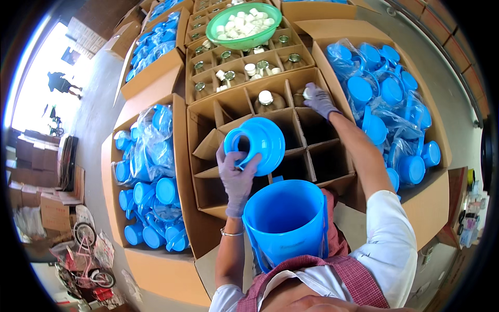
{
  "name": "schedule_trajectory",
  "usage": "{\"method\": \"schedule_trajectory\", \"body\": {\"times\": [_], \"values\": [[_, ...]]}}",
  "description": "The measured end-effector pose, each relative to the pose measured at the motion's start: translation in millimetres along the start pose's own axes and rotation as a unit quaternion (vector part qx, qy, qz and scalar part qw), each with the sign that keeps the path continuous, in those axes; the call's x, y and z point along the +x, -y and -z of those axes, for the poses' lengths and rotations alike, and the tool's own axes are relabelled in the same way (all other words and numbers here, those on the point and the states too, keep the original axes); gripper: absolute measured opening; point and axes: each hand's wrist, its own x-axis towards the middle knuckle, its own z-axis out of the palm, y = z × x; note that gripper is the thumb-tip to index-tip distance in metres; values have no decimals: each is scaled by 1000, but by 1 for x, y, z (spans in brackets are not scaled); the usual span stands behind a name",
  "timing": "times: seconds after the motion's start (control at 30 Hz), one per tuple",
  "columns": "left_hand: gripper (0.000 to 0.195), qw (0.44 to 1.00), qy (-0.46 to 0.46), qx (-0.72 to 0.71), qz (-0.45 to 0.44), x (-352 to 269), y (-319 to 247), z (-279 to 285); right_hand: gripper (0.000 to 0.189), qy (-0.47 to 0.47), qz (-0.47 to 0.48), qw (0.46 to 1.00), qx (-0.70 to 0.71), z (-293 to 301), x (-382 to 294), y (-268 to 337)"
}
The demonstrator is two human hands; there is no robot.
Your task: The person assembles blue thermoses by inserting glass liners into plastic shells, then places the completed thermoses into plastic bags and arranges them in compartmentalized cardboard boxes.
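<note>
My gloved left hand grips a blue plastic collar-shaped top by its narrow neck, above a blue plastic bucket-like container at my lap. My gloved right hand reaches into the far right compartment of a divided cardboard box, its fingers closed on a white bottle cap; the glass bottle below is mostly hidden. In the compartment to its left stands a clear glass bottle with a white cap. The nearer compartments look dark inside.
Behind it, another divided box holds glass bottles and loose caps. A green plastic basin of white caps sits on top. Open cartons of blue plastic parts stand at left and right. A person is far left; a pink bicycle lower left.
</note>
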Motion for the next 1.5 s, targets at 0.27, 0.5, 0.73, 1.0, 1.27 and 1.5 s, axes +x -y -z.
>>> {"method": "schedule_trajectory", "body": {"times": [0.27, 0.5, 0.73, 1.0, 1.27, 1.5], "values": [[34, 951, 13, 189, -243, 18, -21, 6, 52, -265, 279, 921, -54, 194, -68, 129], [29, 988, -43, 108, -98, 15, -39, 25, 50, -175, 216, 952, 131, 299, -121, 194], [25, 996, -69, 46, -31, 19, -51, 25, 64, -166, 260, 950, 42, 265, -122, 192], [65, 921, -15, -389, -4, 75, -102, -11, 74, -184, 197, 909, 318, 205, -127, 202], [83, 969, 103, -172, -143, 91, -128, -53, 70, -221, 80, 852, 468, 175, -135, 203], [83, 976, 93, -96, -171, 84, -130, -61, 68, -182, 18, 807, 562, 165, -142, 185]]}}
